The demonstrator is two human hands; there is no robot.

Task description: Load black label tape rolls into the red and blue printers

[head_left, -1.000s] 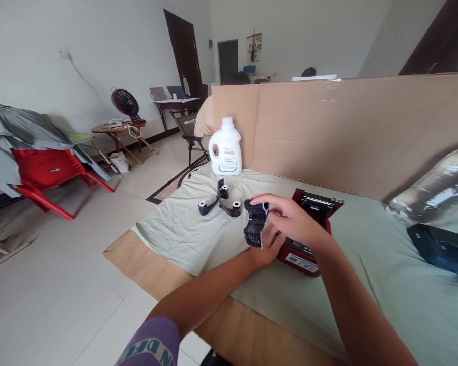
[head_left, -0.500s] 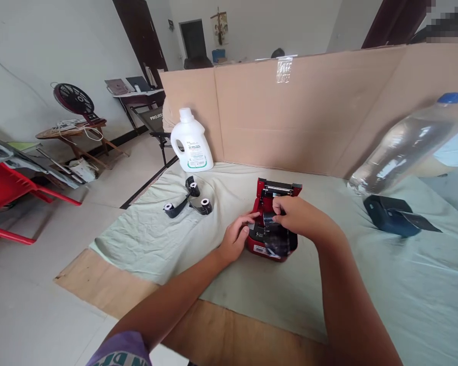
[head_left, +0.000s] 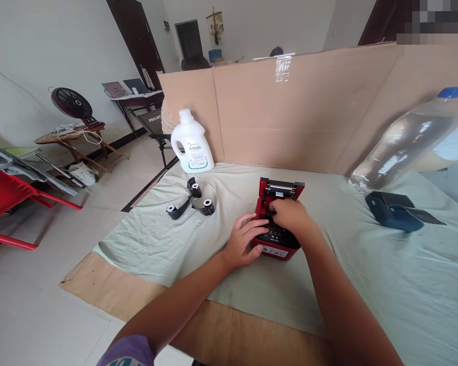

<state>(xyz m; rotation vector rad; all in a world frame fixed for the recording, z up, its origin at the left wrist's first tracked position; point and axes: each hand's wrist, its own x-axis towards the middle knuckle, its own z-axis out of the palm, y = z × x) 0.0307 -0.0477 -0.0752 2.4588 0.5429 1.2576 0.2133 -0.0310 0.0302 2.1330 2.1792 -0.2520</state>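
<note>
Red device, lid raised, both hands upon it.
The red device [head_left: 280, 238] sits upright on the pale green cloth [head_left: 145, 244], its lid [head_left: 281, 189] standing at the far side. The left hand [head_left: 241, 241] lies with fingers spread against the device's left side. The right hand [head_left: 290, 214] is curled, fingertips inside the opening (whether they pinch anything cannot be told). Three black rolls [head_left: 207, 207] lie to the left; a dark device [head_left: 393, 211] rests well apart, right.
</note>
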